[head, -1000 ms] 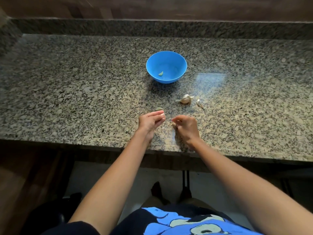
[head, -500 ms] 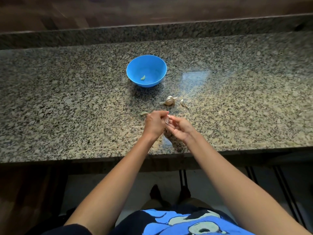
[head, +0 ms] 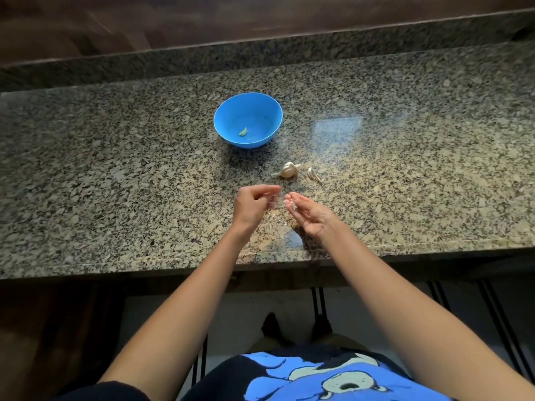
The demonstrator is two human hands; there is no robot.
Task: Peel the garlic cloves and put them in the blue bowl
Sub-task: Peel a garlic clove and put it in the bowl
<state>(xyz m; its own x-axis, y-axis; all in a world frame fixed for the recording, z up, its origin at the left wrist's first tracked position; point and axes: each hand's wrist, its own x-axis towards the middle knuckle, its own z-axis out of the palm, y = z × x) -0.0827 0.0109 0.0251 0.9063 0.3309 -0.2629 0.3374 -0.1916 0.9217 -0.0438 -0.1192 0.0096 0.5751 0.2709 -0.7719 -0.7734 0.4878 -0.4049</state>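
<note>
Over the counter's (head: 115,183) near edge, the right hand (head: 311,214), palm up, pinches a garlic clove (head: 290,202) at its fingertips to expose it, while the left hand (head: 253,205), fingers curled, seemingly pinches a skin shred (head: 272,200), well short of the blue bowl (head: 228,111).

Countertop (head: 115,169): speckled granite, glossy, with pale rectangular glare right of centre.
Upstand (head: 376,44): same granite, running along the far edge.
Wall (head: 173,18): dark wood above the upstand.
Floor (head: 231,314): pale, beneath the near edge.
Shirt (head: 333,377): dark, blue cartoon print.
</note>
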